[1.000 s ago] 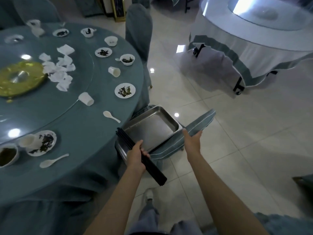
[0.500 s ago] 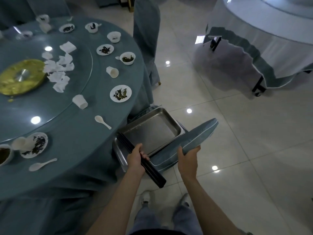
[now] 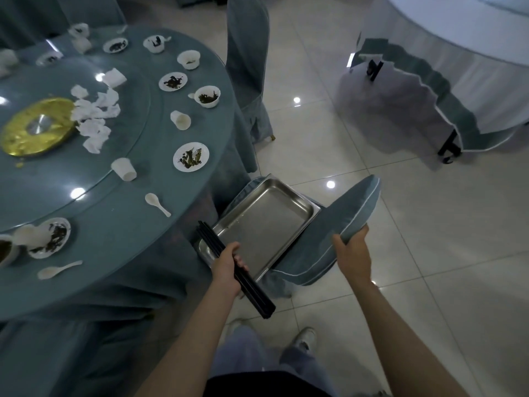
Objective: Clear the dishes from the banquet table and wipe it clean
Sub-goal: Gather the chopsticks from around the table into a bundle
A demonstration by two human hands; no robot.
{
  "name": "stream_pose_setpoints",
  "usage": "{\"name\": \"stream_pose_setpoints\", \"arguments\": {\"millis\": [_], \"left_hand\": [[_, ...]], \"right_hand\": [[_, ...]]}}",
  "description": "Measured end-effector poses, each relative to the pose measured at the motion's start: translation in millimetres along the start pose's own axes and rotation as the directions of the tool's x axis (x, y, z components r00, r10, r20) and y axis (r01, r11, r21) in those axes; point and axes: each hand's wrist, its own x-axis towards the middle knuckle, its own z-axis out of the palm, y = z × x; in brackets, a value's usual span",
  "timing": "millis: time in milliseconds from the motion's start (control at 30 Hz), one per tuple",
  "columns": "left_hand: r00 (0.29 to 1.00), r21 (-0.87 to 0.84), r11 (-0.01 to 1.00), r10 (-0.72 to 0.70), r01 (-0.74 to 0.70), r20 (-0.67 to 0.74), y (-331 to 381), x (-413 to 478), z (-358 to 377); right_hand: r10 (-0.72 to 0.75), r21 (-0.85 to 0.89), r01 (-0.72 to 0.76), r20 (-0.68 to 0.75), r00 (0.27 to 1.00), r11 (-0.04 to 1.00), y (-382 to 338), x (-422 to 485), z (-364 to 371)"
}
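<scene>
Well, the left hand (image 3: 229,265) is clenched round a bundle of black chopsticks (image 3: 257,296). They look stiff, smooth and apt to slide apart, so a mid-length grasp suits them. The right hand (image 3: 353,253) grips the padded, piped chair back (image 3: 343,219) at one o'clock. At twelve, a shallow steel tray (image 3: 266,219) rests on that seat. From nine to eleven o'clock on the banquet table (image 3: 128,224) lie white plates (image 3: 191,157), tipped cups (image 3: 123,169) and spoons (image 3: 157,204), light and probably brittle, best lifted by rims and handles.
</scene>
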Motion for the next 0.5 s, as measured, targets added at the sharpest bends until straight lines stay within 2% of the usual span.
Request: {"name": "stream_pose_setpoints", "arguments": {"millis": [167, 267, 333, 400, 500], "left_hand": [[1.000, 0.040, 0.999, 0.008, -0.007, -0.013, 4, 11, -1], [1.000, 0.065, 0.998, 0.007, -0.007, -0.005, 15, 26, 0], [1.000, 0.082, 0.997, -0.007, 0.006, 0.002, 25, 37, 3], [1.000, 0.091, 0.996, -0.018, 0.016, 0.012, 35, 51, 4], [0.999, 0.116, 0.993, -0.034, 0.031, 0.021, 50, 74, 2]], "right_hand": [[0.000, -0.150, 0.001, 0.005, 1.000, 0.989, 3, 36, -31], [-0.077, -0.261, 0.034, -0.156, 0.985, 0.965, 6, 47, -26], [-0.181, -0.512, 0.030, -0.249, 0.951, 0.858, 2, 41, -10], [-0.287, -0.706, 0.041, -0.234, 0.929, 0.707, -7, 28, 7], [-0.352, -0.766, 0.103, -0.168, 0.921, 0.634, -16, 19, 27]]}}
